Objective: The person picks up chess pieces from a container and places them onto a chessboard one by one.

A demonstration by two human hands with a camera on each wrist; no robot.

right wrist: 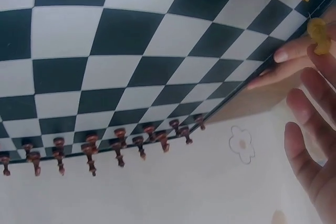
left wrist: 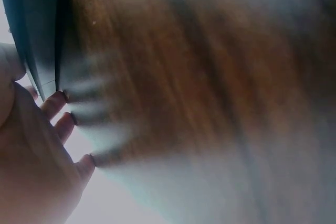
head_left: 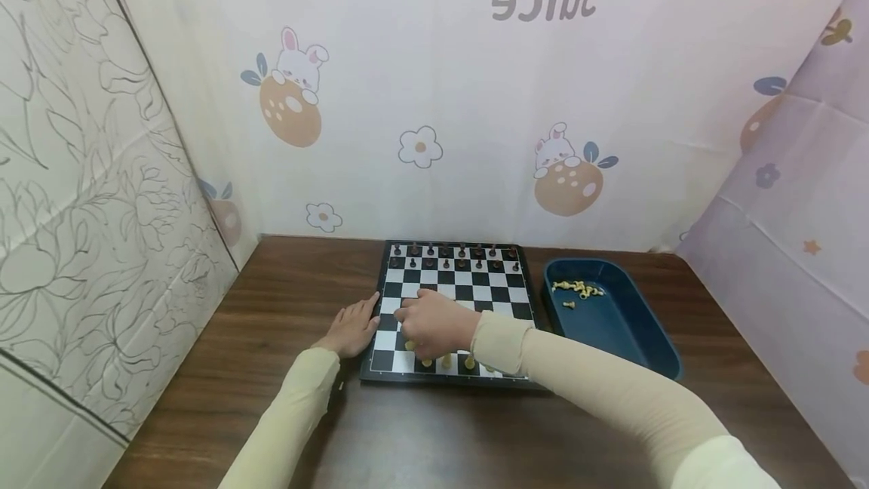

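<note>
- While the left hand point(head_left: 353, 328) rests ungripping against the left edge of the chessboard point(head_left: 482, 293), the board lies by the back edge of the desk point(head_left: 305, 266).
- Toward the board's front left corner, the right hand point(head_left: 434, 323) pinches a yellow piece point(right wrist: 319, 38).
- Near the desk's back right corner, a blue tray point(head_left: 621, 334) holds pale chessmen point(head_left: 578, 287).

There are two hands point(head_left: 351, 329) point(head_left: 436, 323), one chessboard point(head_left: 481, 293), one tray point(head_left: 614, 334), sixteen dark pieces point(head_left: 446, 263).

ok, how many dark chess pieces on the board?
16 dark chess pieces: eight in the row along the far edge of the board, eight in the next row nearer. None looks hidden.
</note>
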